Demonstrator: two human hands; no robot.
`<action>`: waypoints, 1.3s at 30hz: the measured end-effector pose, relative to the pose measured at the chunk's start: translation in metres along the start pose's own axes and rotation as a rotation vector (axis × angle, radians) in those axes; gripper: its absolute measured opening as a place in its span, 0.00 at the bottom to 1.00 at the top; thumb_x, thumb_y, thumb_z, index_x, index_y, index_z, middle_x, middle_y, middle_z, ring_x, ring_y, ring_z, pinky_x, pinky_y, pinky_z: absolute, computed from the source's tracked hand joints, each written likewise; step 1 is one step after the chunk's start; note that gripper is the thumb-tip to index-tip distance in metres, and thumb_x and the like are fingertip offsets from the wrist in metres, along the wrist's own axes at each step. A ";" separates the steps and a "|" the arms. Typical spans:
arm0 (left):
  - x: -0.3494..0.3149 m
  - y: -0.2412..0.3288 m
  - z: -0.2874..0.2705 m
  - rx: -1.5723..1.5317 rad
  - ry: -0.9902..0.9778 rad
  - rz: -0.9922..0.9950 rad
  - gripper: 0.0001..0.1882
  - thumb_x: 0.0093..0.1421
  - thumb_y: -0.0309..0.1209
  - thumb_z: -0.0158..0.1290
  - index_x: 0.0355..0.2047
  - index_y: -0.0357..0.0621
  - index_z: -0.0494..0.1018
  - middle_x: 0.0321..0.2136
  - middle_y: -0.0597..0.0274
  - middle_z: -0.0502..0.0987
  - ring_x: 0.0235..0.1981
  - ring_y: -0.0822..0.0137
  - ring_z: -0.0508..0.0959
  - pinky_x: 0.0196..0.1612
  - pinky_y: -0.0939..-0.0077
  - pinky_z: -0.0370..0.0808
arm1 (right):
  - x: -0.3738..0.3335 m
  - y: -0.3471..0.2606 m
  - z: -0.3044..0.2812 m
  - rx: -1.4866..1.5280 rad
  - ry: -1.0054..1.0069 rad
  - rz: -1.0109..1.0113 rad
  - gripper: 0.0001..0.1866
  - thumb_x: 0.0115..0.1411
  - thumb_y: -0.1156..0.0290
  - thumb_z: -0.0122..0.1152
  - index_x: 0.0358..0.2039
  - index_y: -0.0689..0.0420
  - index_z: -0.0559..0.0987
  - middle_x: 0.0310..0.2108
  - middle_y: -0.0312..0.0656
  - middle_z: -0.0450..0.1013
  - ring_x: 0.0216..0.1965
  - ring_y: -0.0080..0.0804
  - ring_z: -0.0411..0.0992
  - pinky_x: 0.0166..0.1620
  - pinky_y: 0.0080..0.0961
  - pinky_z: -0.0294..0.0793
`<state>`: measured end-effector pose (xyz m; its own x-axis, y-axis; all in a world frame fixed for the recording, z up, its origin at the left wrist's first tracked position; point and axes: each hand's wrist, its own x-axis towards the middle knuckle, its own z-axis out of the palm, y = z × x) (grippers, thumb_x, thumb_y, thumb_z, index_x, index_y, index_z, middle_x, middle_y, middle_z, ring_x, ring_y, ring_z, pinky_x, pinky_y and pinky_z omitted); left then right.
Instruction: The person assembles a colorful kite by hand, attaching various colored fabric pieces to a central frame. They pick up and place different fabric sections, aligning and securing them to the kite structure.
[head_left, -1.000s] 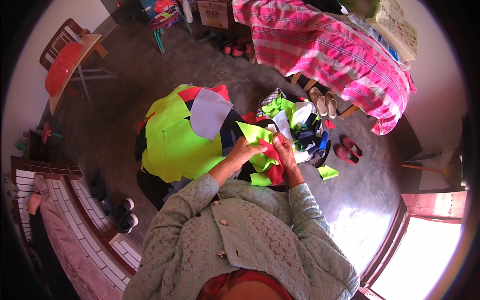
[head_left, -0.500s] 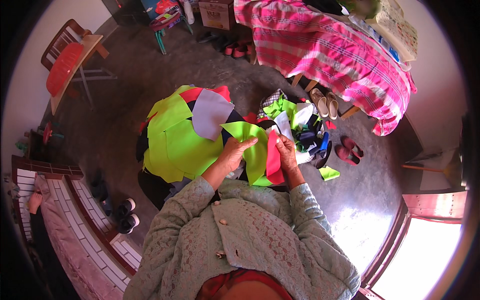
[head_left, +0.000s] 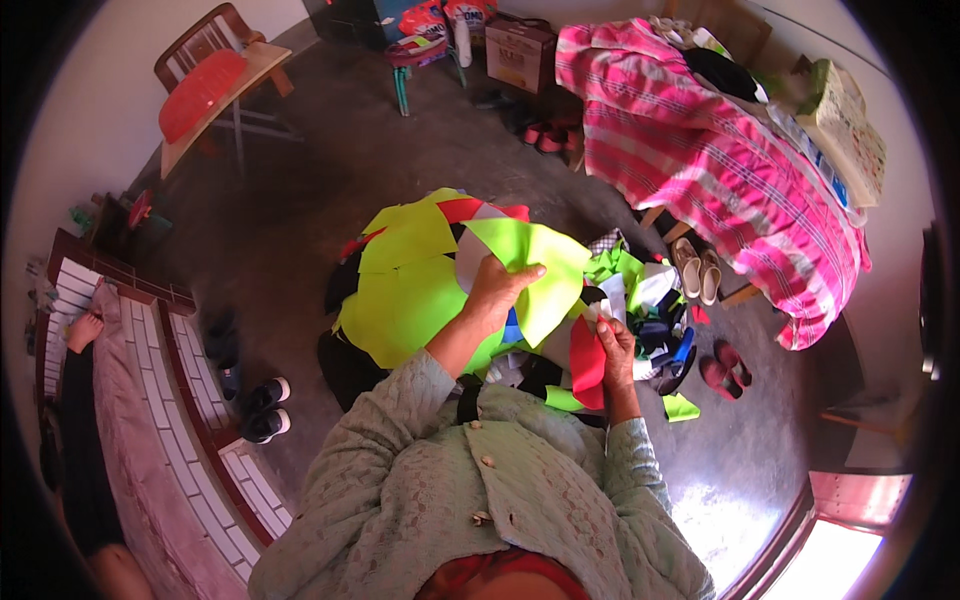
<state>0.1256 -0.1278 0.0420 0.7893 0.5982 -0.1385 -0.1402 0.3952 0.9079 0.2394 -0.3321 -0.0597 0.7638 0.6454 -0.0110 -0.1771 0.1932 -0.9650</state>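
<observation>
My left hand [head_left: 497, 292] is closed on a yellow-green fabric piece [head_left: 545, 275], lifted over the right side of a heaped pile of fabric pieces [head_left: 405, 300]. That pile is mostly yellow-green, with some red, grey and dark pieces. To the right, my right hand [head_left: 620, 350] pinches a red fabric piece [head_left: 587, 365] that hangs downward. The two held pieces are apart. Just beyond my right hand lies a loose heap of mixed scraps [head_left: 655, 325], in green, white and dark blue. More pieces lie in front of my body, partly hidden by my arms.
A lone green scrap [head_left: 681, 407] and dark red shoes [head_left: 724, 370] lie on the floor at right, near beige shoes [head_left: 688, 265]. A pink checked cloth [head_left: 700, 150] covers furniture behind. At left are black shoes [head_left: 265, 410] and another person's foot [head_left: 84, 331].
My hands have moved apart. The yellow-green piece has gone up and leftward over the pile in my left hand, while the red piece stays in my right. The whole view has shifted.
</observation>
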 end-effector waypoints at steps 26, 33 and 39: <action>0.074 0.000 -0.152 0.326 0.548 0.422 0.30 0.47 0.12 0.52 0.51 0.36 0.59 0.48 0.56 0.68 0.50 0.64 0.69 0.54 0.73 0.64 | -0.001 0.004 -0.002 0.120 0.004 0.004 0.09 0.59 0.70 0.58 0.21 0.54 0.73 0.24 0.26 0.67 0.27 0.13 0.60 0.34 0.13 0.61; 0.023 0.011 -0.090 0.627 0.523 0.515 0.25 0.51 0.15 0.52 0.50 0.41 0.62 0.48 0.61 0.66 0.50 0.66 0.66 0.51 0.72 0.67 | 0.003 0.005 -0.002 0.088 -0.009 0.034 0.11 0.59 0.67 0.58 0.22 0.56 0.73 0.25 0.28 0.68 0.28 0.14 0.61 0.34 0.14 0.61; -0.019 -0.034 -0.010 0.514 -0.044 0.418 0.15 0.52 0.25 0.56 0.41 0.41 0.69 0.34 0.63 0.75 0.34 0.73 0.76 0.37 0.76 0.72 | 0.001 0.005 -0.005 0.220 -0.040 0.073 0.12 0.59 0.65 0.58 0.22 0.53 0.70 0.23 0.27 0.67 0.26 0.13 0.61 0.33 0.12 0.62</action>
<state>0.1094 -0.1453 0.0097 0.7558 0.5953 0.2727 -0.1455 -0.2534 0.9564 0.2426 -0.3344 -0.0663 0.7199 0.6911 -0.0639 -0.3654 0.2991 -0.8815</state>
